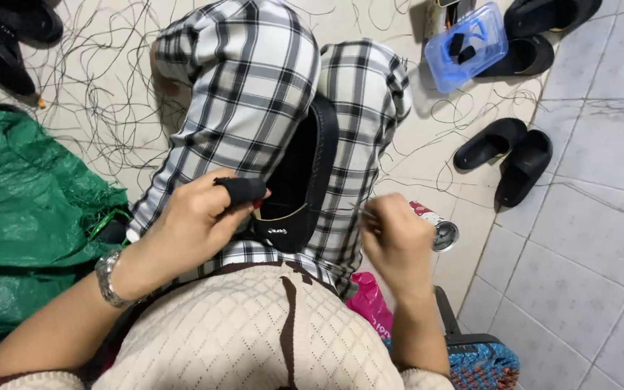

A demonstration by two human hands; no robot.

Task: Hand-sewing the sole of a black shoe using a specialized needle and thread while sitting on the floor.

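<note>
I see a big green woven sack (16, 217) heaped at my left, on the pale tiled floor (586, 238) littered with loose black threads (102, 108). Between my plaid-trousered knees (254, 94) stands one black shoe (305, 180), heel towards me, with a small pale label at its back. To the upper right lies a clear blue plastic box (467, 45), rectangular, with small dark pieces inside. By my right knee a metal can (438, 230) lies on its side, red and white on its wall, and a pink packet (370, 303) shows just below it.

My left hand (196, 217), wrist bent inward with a silver watch (107, 278) on it, closes on the shoe's edge, one finger capped in a black sleeve (240, 189). My right hand (395, 242) is curled shut, pinching a thin needle (352, 211) with thread running to the shoe.

I count four black slippers (507, 159) on the right.
</note>
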